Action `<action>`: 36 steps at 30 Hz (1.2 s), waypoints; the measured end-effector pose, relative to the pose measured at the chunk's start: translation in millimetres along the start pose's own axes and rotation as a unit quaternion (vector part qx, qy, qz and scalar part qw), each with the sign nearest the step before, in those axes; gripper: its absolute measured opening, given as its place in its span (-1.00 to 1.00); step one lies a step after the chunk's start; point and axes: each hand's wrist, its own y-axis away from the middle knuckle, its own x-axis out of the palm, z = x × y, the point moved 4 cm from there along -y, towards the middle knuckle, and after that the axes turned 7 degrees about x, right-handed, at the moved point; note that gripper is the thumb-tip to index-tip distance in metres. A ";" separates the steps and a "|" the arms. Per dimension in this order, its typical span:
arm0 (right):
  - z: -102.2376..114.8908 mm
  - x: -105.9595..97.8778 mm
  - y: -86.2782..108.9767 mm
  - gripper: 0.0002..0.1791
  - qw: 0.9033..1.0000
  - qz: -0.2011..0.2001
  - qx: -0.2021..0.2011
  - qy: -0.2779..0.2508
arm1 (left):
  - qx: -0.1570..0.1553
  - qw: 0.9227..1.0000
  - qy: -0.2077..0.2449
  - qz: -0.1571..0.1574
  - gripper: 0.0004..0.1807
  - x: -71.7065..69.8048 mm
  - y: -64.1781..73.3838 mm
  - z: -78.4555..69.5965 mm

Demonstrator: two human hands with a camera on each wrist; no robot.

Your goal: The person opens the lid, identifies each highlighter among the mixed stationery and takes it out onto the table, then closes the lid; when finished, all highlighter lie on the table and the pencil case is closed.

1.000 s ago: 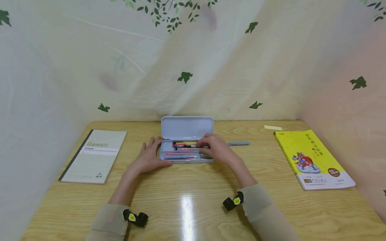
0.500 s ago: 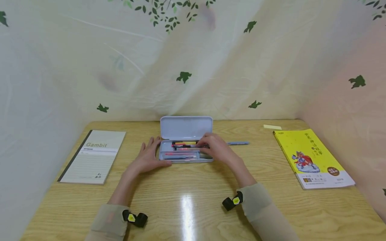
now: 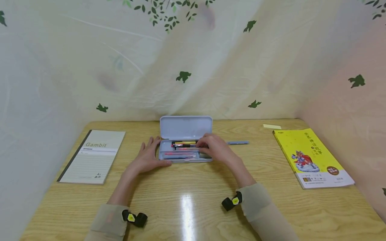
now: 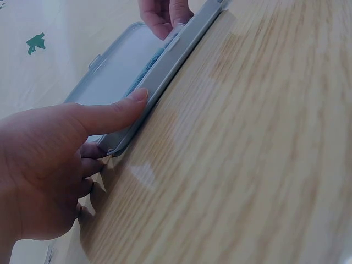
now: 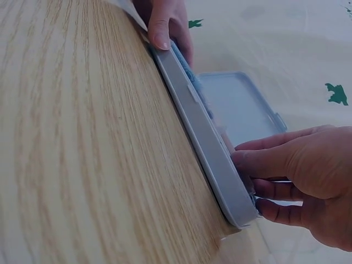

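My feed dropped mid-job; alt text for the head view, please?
An open pencil case sits on a wooden table, the left hand against its left end and the fingers of the right hand at a black-gripped pen inside. A blue pen lies right of the case, a Gambit notebook far left, a yellow book far right.

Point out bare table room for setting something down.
Bare table: the patch before the pencil case, between the sleeves; a strip between the notebook and left hand; the stretch between the blue pen and yellow book. Crowded: inside the case, around pens and right hand.
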 end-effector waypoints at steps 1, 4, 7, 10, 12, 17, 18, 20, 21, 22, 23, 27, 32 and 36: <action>0.1 0.1 0.1 -0.87 1.000 0.000 0.000 0.000 | 0.000 1.000 0.000 0.000 0.18 0.0 -0.1 0.0; 0.5 -0.1 0.1 -0.87 1.000 -0.002 0.002 0.002 | -0.001 1.000 0.001 0.000 0.17 -0.1 0.5 -0.2; 0.9 0.1 0.0 -0.87 1.000 -0.004 0.003 0.006 | -0.001 1.000 0.003 0.000 0.17 -0.2 0.3 -0.4; 1.0 0.5 -0.4 -0.88 1.000 -0.007 0.005 0.009 | 0.000 1.000 0.003 0.000 0.17 -0.2 -0.1 -0.4; 0.7 0.8 -0.5 -0.88 1.000 -0.009 0.007 0.009 | 0.000 1.000 0.003 0.001 0.17 -0.1 -0.2 -0.3; -0.1 1.6 -0.9 -0.90 1.000 -0.011 0.013 0.011 | -0.001 1.000 0.001 0.000 0.18 0.0 -1.1 -0.2; -0.2 1.8 -1.0 -0.90 1.000 -0.011 0.014 0.010 | -0.001 1.000 0.002 0.001 0.18 0.1 -1.1 -0.3; -0.4 2.1 -1.3 -0.91 1.000 -0.012 0.014 0.010 | -0.001 1.000 0.002 0.001 0.18 0.2 -1.2 -0.4; -0.5 2.1 -1.2 -0.91 1.000 -0.012 0.014 0.009 | -0.002 1.000 0.002 0.001 0.18 0.3 -1.2 -0.5; -0.4 2.0 -1.1 -0.91 1.000 -0.013 0.014 0.009 | -0.002 1.000 0.003 0.001 0.18 0.4 -1.1 -0.5; -0.4 2.0 -0.9 -0.90 1.000 -0.014 0.013 0.010 | -0.002 1.000 0.004 0.001 0.18 0.4 -0.9 -0.5; -0.3 1.9 0.1 -0.89 1.000 -0.015 0.014 0.014 | -0.004 1.000 0.005 0.002 0.18 1.0 -0.8 -0.4; 0.3 2.9 0.5 -0.90 1.000 -0.017 0.010 0.019 | -0.005 1.000 0.001 0.003 0.18 1.9 -0.6 0.3; 0.9 3.3 0.6 -0.91 1.000 -0.018 0.008 0.019 | -0.005 1.000 0.002 0.001 0.18 1.8 0.2 0.2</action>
